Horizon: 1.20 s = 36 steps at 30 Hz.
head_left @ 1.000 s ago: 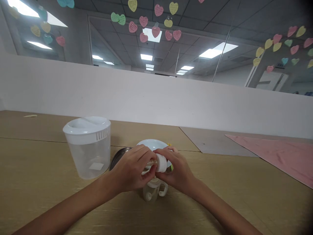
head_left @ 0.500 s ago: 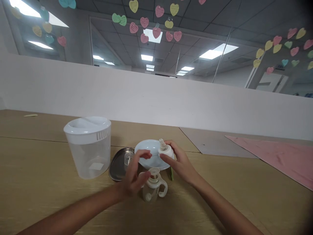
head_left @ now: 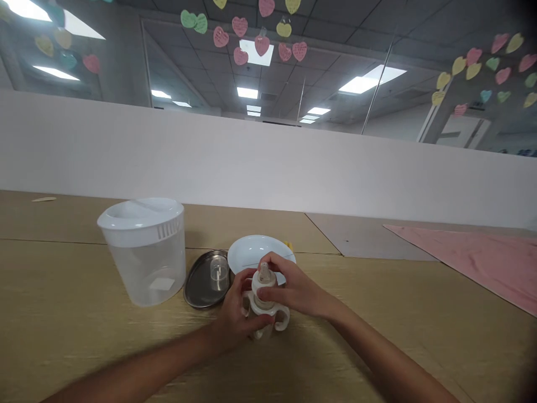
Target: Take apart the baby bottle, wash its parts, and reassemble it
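To the right of the bottle (head_left: 264,288), beyond our right forearm (head_left: 361,336), we could pass low over the table (head_left: 390,296); on its near side, we have a gap between our forearms. Left of it, the metal tray (head_left: 195,288) and, farther out, the tall lidded bucket (head_left: 145,268) obstruct us; behind it, the pale bowl (head_left: 243,246) does.
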Each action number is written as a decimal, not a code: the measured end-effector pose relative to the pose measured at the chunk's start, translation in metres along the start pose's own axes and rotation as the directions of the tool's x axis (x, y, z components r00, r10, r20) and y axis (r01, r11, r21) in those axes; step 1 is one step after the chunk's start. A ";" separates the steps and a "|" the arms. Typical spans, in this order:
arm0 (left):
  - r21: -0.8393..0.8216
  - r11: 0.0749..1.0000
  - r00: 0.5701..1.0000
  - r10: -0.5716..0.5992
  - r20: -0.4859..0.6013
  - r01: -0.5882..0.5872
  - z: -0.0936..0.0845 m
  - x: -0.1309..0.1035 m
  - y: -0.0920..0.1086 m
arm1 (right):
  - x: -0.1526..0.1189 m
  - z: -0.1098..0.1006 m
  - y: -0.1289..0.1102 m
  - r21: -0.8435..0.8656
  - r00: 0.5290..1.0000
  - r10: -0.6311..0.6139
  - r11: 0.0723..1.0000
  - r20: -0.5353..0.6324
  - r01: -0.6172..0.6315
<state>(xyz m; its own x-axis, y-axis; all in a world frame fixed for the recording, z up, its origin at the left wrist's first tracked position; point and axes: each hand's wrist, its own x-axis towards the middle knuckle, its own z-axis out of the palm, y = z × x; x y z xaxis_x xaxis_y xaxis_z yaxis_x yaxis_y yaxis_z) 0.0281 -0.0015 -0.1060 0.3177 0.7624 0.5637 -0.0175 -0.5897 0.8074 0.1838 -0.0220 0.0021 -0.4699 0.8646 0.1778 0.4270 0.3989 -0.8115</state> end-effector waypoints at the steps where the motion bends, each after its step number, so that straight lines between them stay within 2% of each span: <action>1: -0.009 1.000 1.000 -0.006 -0.007 0.006 0.001 0.000 -0.001 | 0.000 0.001 0.000 -0.038 1.000 0.006 0.999 0.017 -0.006; 5: -0.005 1.000 0.999 -0.022 -0.049 0.022 0.003 0.001 0.000 | 0.000 0.002 0.000 -0.190 1.000 0.013 0.982 0.016 -0.010; 10: 0.024 0.998 0.998 -0.055 -0.039 0.056 0.003 0.002 0.004 | -0.004 -0.006 -0.004 -0.366 0.999 -0.040 0.929 0.031 0.049; 16: 0.051 0.997 0.998 -0.050 -0.023 0.051 0.002 0.003 0.003 | -0.007 -0.022 -0.007 -0.428 0.996 0.016 0.903 0.087 0.023; 21: 0.057 0.998 0.999 -0.039 -0.022 0.040 0.002 0.003 0.003 | -0.004 -0.021 -0.009 -0.370 0.990 -0.138 0.921 -0.016 0.122; 25: 0.072 0.996 0.999 -0.048 -0.027 0.049 0.002 0.003 0.002 | -0.002 -0.019 -0.009 -0.355 0.976 -0.215 0.916 -0.044 0.186; 32: 0.078 0.996 0.999 -0.051 -0.018 0.053 0.002 0.002 0.000 | 0.003 -0.015 -0.003 -0.517 0.969 -0.196 0.851 -0.151 0.091; 36: 0.082 0.995 0.998 -0.054 -0.011 0.055 0.002 0.003 0.000 | 0.005 -0.012 0.002 -0.553 0.967 -0.195 0.830 -0.164 0.074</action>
<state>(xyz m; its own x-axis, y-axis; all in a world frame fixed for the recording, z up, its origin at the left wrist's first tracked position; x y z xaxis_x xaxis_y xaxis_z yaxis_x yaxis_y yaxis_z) 0.0309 0.0003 -0.1045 0.3073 0.7960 0.5214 0.0781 -0.5672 0.8199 0.1920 -0.0133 0.0081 -0.4112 0.8084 0.4212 0.7469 0.5637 -0.3527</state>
